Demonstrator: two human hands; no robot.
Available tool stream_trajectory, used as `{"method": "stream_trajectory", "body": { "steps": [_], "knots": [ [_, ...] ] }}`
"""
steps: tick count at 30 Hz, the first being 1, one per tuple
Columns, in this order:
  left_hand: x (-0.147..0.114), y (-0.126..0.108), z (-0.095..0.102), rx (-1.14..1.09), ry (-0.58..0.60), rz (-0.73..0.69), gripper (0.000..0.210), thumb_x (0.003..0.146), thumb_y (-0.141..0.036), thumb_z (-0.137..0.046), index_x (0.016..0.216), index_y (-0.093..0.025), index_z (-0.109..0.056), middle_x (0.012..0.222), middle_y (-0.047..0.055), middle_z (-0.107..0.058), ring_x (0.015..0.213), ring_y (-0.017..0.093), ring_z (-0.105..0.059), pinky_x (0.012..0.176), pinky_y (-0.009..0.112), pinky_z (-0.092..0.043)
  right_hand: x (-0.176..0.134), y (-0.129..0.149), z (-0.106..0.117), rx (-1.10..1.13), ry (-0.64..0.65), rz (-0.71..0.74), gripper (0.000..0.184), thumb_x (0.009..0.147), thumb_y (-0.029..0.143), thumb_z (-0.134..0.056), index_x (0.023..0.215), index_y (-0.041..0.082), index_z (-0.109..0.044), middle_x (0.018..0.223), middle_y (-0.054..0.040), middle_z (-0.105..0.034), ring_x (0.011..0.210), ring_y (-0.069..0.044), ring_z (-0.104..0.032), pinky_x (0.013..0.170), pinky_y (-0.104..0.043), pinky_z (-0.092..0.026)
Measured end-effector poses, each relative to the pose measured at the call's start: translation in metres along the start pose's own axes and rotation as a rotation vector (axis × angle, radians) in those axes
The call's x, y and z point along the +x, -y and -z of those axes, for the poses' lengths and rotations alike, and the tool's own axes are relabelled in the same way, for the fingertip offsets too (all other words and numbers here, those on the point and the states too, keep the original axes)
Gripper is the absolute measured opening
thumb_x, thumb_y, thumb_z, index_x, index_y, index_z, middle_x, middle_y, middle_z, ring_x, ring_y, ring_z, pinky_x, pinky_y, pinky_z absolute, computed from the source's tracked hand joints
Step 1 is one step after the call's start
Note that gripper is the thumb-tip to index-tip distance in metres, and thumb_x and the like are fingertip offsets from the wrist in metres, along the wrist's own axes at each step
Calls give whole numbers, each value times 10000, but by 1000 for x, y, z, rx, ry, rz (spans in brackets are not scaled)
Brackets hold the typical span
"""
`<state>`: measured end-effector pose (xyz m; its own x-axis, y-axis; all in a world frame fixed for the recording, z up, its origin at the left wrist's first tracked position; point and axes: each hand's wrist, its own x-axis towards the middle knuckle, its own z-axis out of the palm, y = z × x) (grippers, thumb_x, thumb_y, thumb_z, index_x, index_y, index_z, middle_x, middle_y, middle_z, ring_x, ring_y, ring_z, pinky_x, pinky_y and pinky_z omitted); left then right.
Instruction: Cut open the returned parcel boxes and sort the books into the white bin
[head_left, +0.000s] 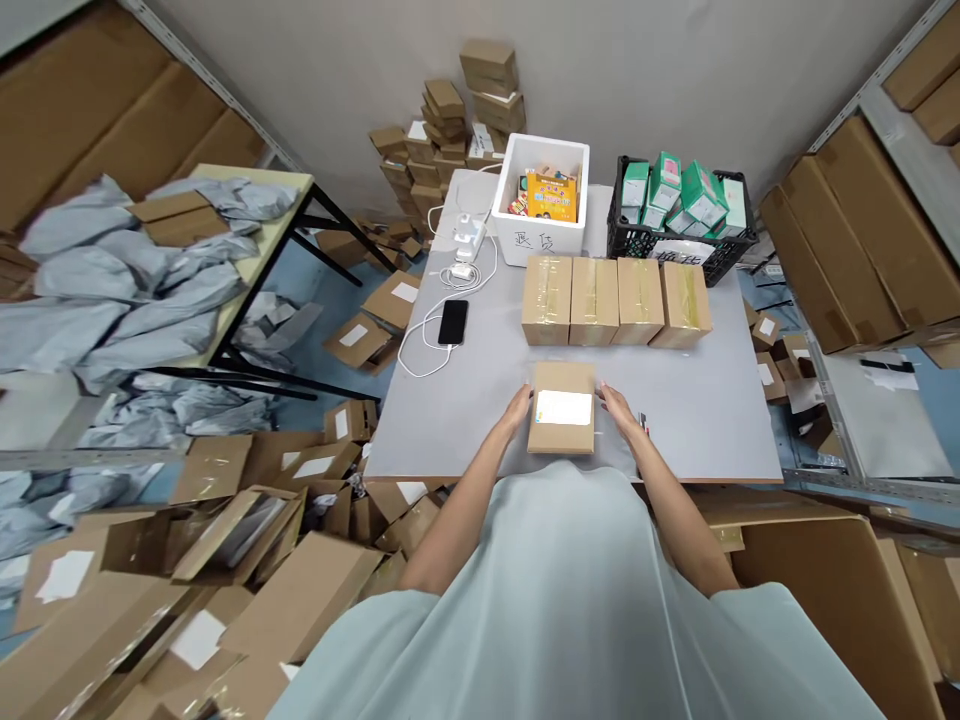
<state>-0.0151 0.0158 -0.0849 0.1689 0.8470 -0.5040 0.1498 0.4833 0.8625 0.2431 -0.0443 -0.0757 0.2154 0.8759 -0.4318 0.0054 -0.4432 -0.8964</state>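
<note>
A cardboard box with a white label on top lies near the front edge of the grey table. Beside its left side is my left hand, fingers stretched out and close against the cardboard. My right hand flanks the right side, also with fingers extended and a slight gap showing. Neither hand is wrapped round the box. A small dark object lies by my right wrist, partly covered and too small to name. Behind the labelled box, several taped cardboard boxes stand in a row.
At the back are a white foam bin of colourful packets and a black crate of green-and-white boxes. A phone with a white cable lies to the left. Cartons crowd the floor; grey parcels cover a side table.
</note>
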Motion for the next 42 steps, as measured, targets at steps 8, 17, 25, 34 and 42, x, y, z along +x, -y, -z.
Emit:
{"method": "stream_trajectory", "body": {
  "steps": [8, 17, 25, 34, 42],
  "knots": [
    [-34, -18, 6, -74, -93, -17, 840, 1057, -818, -354, 1516, -188, -669, 1668, 191, -608, 1642, 351, -468, 1315, 501, -390, -37, 12, 4, 64, -60, 40, 920, 924, 952, -524, 1412, 211, -769, 1603, -172, -676, 1558, -365, -582, 1278, -535, -483],
    [-80, -15, 19, -165, -51, -130, 801, 970, -790, -647, 1472, -170, -729, 1547, 184, -710, 1430, 363, -661, 1166, 475, -550, -101, 6, 2, 42, -115, 113, 744, 908, 790, -725, 1379, 218, -795, 1491, -141, -761, 1395, -374, -707, 1203, -561, -576],
    [-78, -4, 13, -46, -87, -130, 695, 935, -695, -756, 1423, -200, -757, 1518, 164, -727, 1346, 351, -707, 1130, 472, -581, -98, 6, 1, -85, -85, 127, 577, 916, 718, -717, 1255, 262, -814, 1351, -115, -822, 1164, -326, -788, 1094, -548, -623],
    [-77, -2, 33, -4, 111, -190, 857, 926, -669, -788, 1631, -226, -586, 1565, 165, -662, 1381, 332, -678, 1167, 479, -558, -80, 20, 22, 1, 32, 6, 773, 891, 919, -627, 1190, 234, -822, 1353, -145, -806, 1201, -341, -776, 1073, -511, -624],
    [-83, -9, 31, 0, 151, 98, 848, 1036, -861, -436, 1488, -198, -711, 1251, 155, -819, 1162, 323, -755, 1066, 479, -602, -80, 36, 10, 9, 101, -87, 827, 958, 939, -498, 1247, 244, -837, 1301, -112, -838, 1221, -336, -776, 1036, -456, -636]
  ]
}}
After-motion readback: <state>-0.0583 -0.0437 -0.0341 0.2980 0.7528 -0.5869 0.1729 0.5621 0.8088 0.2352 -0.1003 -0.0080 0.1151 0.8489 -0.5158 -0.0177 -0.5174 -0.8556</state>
